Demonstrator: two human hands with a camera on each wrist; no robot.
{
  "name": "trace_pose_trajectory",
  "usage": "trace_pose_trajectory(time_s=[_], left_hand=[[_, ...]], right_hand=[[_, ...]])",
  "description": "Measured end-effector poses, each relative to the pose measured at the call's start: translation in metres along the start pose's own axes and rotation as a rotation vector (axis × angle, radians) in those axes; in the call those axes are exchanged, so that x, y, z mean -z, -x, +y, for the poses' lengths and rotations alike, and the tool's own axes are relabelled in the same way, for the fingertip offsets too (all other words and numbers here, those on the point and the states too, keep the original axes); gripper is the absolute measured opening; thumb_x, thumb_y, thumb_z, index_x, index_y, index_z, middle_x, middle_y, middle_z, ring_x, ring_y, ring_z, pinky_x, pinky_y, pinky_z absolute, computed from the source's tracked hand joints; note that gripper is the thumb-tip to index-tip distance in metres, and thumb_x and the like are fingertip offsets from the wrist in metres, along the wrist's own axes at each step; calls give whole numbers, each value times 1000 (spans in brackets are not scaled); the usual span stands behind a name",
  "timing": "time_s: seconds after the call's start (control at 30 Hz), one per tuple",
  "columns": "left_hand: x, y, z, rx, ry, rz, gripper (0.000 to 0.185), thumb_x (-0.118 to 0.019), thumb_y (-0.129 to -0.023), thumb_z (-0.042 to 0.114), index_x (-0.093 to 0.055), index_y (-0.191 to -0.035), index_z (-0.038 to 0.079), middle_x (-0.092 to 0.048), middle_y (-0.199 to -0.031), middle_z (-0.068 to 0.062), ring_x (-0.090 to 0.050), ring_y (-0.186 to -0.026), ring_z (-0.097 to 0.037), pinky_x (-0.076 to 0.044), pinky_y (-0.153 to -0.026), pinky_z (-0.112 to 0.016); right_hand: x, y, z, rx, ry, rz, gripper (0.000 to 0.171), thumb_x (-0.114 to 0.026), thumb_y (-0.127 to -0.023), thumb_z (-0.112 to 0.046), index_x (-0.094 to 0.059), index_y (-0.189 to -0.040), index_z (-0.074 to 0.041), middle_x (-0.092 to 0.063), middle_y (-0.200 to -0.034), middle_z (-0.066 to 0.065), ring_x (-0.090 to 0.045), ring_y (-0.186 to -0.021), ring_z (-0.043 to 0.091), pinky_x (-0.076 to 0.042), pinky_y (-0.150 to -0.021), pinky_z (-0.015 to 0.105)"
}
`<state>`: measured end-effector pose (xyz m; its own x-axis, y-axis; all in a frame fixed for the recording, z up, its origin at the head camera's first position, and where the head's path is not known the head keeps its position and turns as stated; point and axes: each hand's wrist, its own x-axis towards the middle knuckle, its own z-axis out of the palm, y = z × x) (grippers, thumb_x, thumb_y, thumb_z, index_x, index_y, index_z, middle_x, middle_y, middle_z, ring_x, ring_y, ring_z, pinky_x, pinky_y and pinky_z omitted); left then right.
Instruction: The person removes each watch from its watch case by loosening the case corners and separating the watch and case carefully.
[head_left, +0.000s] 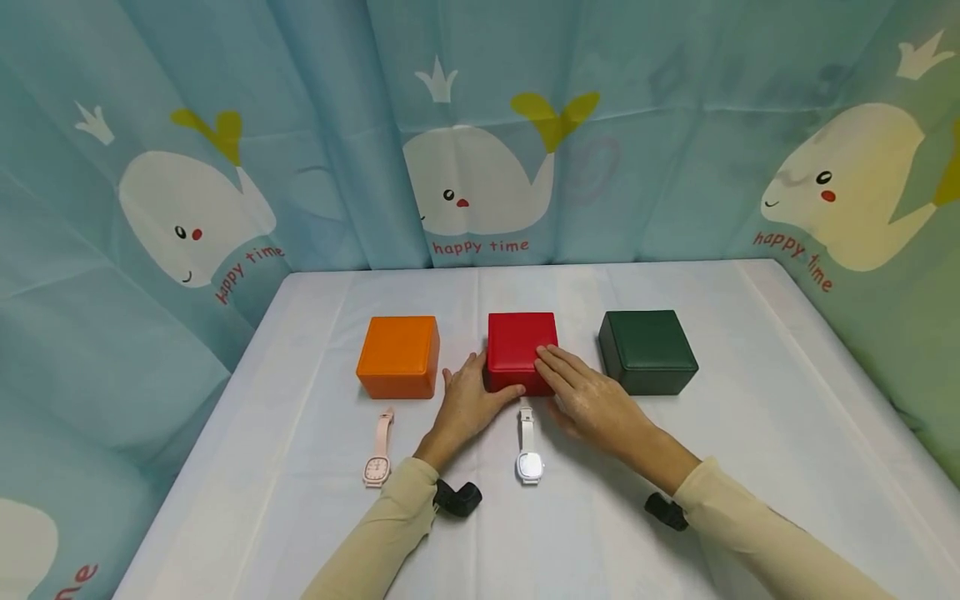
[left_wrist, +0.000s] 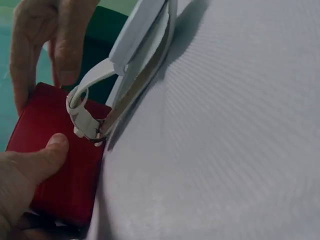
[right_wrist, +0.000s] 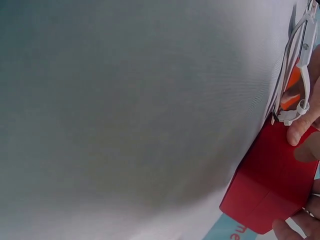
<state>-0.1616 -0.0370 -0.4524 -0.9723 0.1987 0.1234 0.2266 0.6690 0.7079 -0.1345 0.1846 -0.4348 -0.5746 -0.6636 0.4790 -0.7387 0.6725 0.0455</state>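
Observation:
A red box (head_left: pixel 521 343) with a lid stands in the middle of the table, between both hands. My left hand (head_left: pixel 468 404) holds its left side, the thumb across the front face, as the left wrist view shows. The right hand (head_left: pixel 596 408) has its fingers on the lid's right part and its thumb low by the front right corner. Just in front of the box lies a white watch (head_left: pixel 529 467), its strap end pointing at the box; it also appears close up in the left wrist view. What the box contains is hidden.
An orange box (head_left: pixel 397 358) stands to the left and a dark green box (head_left: pixel 648 352) to the right. A pink watch (head_left: pixel 377 471) lies before the orange box. Behind the white-covered table (head_left: pixel 300 500) hangs a blue curtain (head_left: pixel 322 167) with whales.

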Motion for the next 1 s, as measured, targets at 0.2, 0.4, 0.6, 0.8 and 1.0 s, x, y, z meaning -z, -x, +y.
trace_pose_trajectory(time_s=[0.2,0.4,0.6,0.8,1.0], left_hand=[[6,3,8,38,108,-31,99,-82,-80,26,-28,-158,-1,-43,-154,-18,-39,-138,-38,-29,-111,-63],[12,5,31,-56,41,60,101,-83,-76,34,-30,-158,6,-32,-159,-15,-26,-144,-35,-41,-105,-56],[12,2,64,-184,-10,49,94,-81,-80,36,-35,-157,8,-32,-160,-10,-26,-145,-29,-45,-103,-49],[8,-6,91,-263,-69,-42,93,-80,-83,39,-33,-159,12,-34,-161,-5,-28,-147,-22,-25,-117,-46],[-2,-15,108,-322,-163,-161,98,-80,-83,47,-29,-161,15,-32,-162,-4,-25,-149,-20,-15,-120,-47]], right_hand=[[3,9,-3,64,-29,88,61,-85,-76,-12,-63,-130,6,-58,-138,24,-54,-129,39,-51,-96,47],[14,23,-7,48,-119,98,30,-66,-91,-17,-68,-117,-1,-64,-127,14,-61,-116,30,-55,-89,43],[22,47,-7,4,-168,173,31,-46,-101,-25,-70,-101,-6,-67,-104,4,-63,-91,20,-55,-73,34],[37,62,-4,-284,-357,305,16,-66,-86,-1,-70,-96,-14,-54,-81,-10,-51,-73,9,-39,-55,18],[55,63,0,-530,-565,507,21,-65,-85,20,-67,-96,2,-52,-81,4,-48,-77,8,-38,-66,17]])
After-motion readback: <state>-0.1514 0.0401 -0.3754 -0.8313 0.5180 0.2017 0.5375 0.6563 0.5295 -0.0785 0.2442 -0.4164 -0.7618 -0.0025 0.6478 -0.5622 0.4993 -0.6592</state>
